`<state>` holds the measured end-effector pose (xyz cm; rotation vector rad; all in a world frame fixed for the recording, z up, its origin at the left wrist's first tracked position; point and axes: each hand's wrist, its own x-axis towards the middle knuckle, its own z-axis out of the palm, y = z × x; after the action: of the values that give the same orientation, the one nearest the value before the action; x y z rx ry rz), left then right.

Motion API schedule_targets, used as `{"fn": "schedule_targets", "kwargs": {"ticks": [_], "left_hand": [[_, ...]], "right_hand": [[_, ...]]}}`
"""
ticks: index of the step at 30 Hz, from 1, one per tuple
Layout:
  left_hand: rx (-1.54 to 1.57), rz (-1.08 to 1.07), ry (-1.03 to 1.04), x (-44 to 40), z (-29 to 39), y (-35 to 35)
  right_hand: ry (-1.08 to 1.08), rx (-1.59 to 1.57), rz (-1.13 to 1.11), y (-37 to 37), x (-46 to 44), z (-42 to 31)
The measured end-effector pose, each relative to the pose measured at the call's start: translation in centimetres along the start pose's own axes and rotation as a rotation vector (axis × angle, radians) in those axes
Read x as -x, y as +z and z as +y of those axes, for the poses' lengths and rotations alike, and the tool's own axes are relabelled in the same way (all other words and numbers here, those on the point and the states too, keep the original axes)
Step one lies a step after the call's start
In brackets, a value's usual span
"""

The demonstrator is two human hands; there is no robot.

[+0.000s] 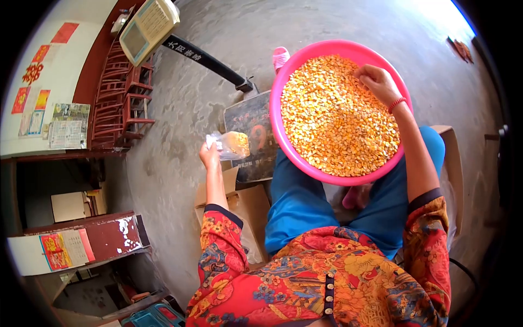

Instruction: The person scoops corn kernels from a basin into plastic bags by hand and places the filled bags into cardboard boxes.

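Note:
A large pink basin (pixel 277 122) full of yellow-orange corn kernels (pixel 338 117) rests on my lap and knees. My right hand (pixel 378 84), with a red band at the wrist, is over the kernels near the basin's upper right rim. Its fingers are curled together, and what they hold, if anything, is too small to make out. Out to the left, my left hand (pixel 210 155) grips the gathered end of a clear plastic bag (pixel 231 146) with some yellow kernels inside. That bag hangs beside the basin, over the edge of the scale platform.
The platform scale (pixel 245 117) stands left of the basin, its post and display (pixel 148 30) reaching to the upper left. An open cardboard box (pixel 253 212) lies below it. Another box (pixel 453 180) stands at my right. Red wooden chairs (pixel 117 92) line the left wall.

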<state>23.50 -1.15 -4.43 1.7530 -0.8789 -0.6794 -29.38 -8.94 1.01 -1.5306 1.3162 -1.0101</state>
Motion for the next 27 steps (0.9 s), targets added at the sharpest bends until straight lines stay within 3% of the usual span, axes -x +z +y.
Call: {"fn": "schedule_targets", "kwargs": {"ticks": [6,8,12,14,16,18,20,22,24,26,27], "left_hand": [[0.126,0.098,-0.251,1.7,-7.5,-0.3],[0.092,0.021,-0.445,2.6,-8.4,-0.5],[0.174,0.105,-0.448,4.6,-8.6,-0.1],[0.173,0.009,-0.408,5.3,-9.2,-1.0],[0.086,0.215,-0.561,7.3,-6.6,-0.6],[0.092,0.135,-0.616,8.6,-6.6,-1.3],[0.345,0.506,-0.778,10.5,-7.8,-0.5],[0.394,0.54,-0.792,12.6,-10.0,0.1],[0.433,0.445,-0.868,14.5,-14.0,0.8],[0.28,0.149,-0.808,17.1,-14.4,2.6],[0.128,-0.115,-0.575,18.3,-14.4,3.1]], "right_hand": [[0.049,0.087,-0.05,0.3,0.1,-0.8],[0.015,0.068,-0.053,0.8,0.2,-0.8],[0.039,0.078,-0.077,1.2,0.1,-0.4],[-0.004,0.07,-0.073,1.0,0.1,-0.4],[0.004,0.052,-0.072,0.9,0.1,-0.5],[0.048,0.036,-0.105,0.7,0.1,-0.6],[0.051,0.024,-0.101,0.7,0.2,-0.6],[0.04,0.011,-0.097,0.7,0.1,-0.5],[0.038,0.007,-0.072,0.7,0.1,-0.3],[0.037,-0.008,-0.082,0.5,0.2,-0.5],[0.052,-0.015,-0.071,0.5,0.2,-0.4]]}}
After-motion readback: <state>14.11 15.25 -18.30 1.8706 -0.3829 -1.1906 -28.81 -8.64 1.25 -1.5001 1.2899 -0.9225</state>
